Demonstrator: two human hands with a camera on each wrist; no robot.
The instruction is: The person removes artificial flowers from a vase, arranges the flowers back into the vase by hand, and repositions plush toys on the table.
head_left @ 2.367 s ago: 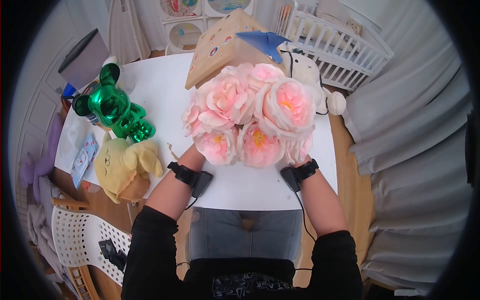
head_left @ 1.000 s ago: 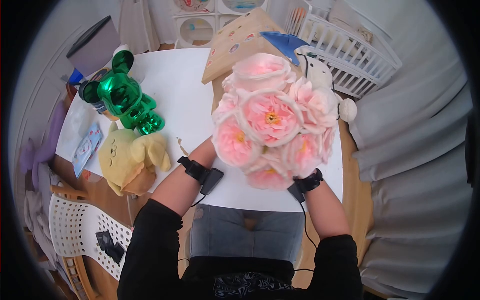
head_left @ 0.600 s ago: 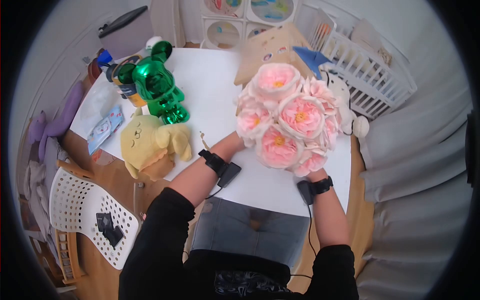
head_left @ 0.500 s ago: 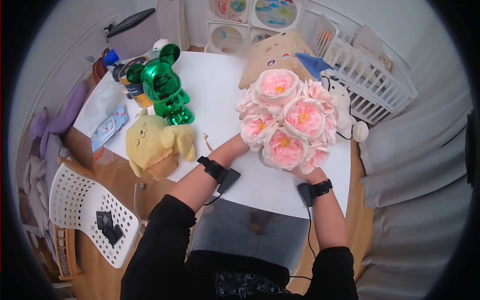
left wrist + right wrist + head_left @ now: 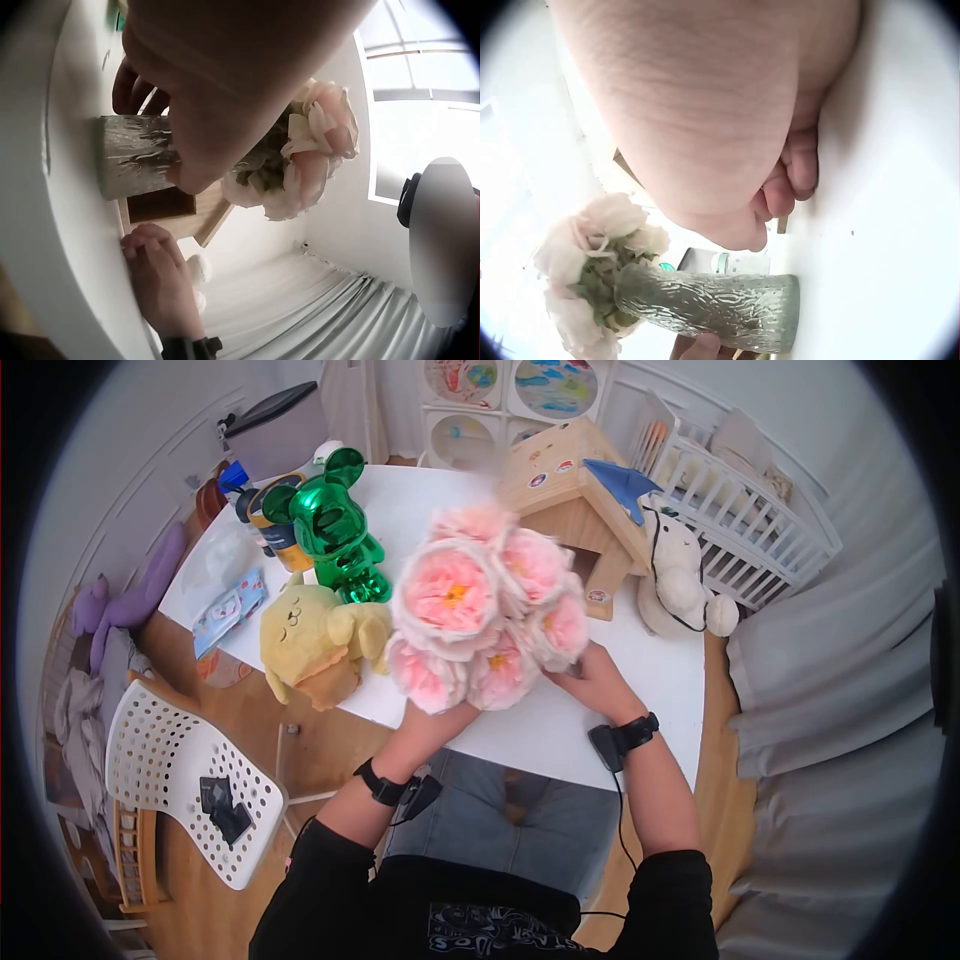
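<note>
While ruffled pink blooms (image 5: 455,600) mask it overhead, wrist views show left hand (image 5: 199,97) gripping textured glass vase (image 5: 720,307); right hand (image 5: 596,682) released, white tabletop (image 5: 650,680) between.

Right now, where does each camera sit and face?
Head: head-worn, facing forward and down at the white table; left hand, right hand and lap show.
Left wrist: at that wrist, facing a clear textured glass vase with pink flowers; both hands show.
Right wrist: at that wrist, facing the vase; right hand, partial left hand show.
Both wrist views share the vase.
</note>
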